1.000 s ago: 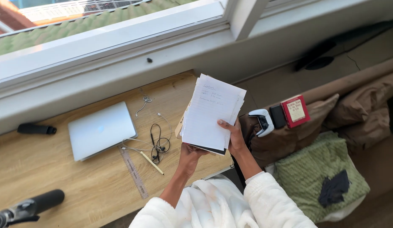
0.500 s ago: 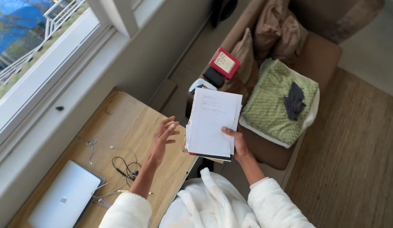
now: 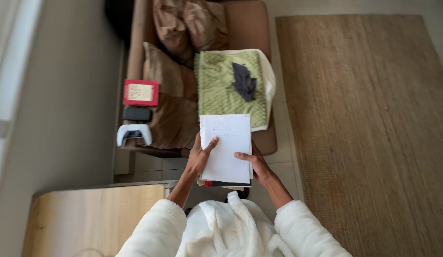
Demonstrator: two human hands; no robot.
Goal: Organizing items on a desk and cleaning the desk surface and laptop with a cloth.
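Both my hands hold a stack of white papers and thin books (image 3: 227,145) in front of my chest, above the floor beside a brown sofa. My left hand (image 3: 199,157) grips the stack's left edge with the thumb on the top sheet. My right hand (image 3: 254,163) grips the lower right edge, thumb on top too. The top sheet is lined with faint handwriting. A red and a dark cover show at the stack's bottom edge. I wear a fluffy white robe (image 3: 231,228).
A brown sofa (image 3: 183,109) carries cushions, a folded green blanket (image 3: 216,81) with a dark cloth (image 3: 244,82), a red book (image 3: 140,92), a black device (image 3: 137,113) and a white game controller (image 3: 134,134). A wooden desk corner (image 3: 93,216) lies lower left. A woven rug (image 3: 374,128) covers the floor right.
My view swung right from the desk and window to the sofa and rug. My left hand let go of the stack, hung open, then took hold of it again.
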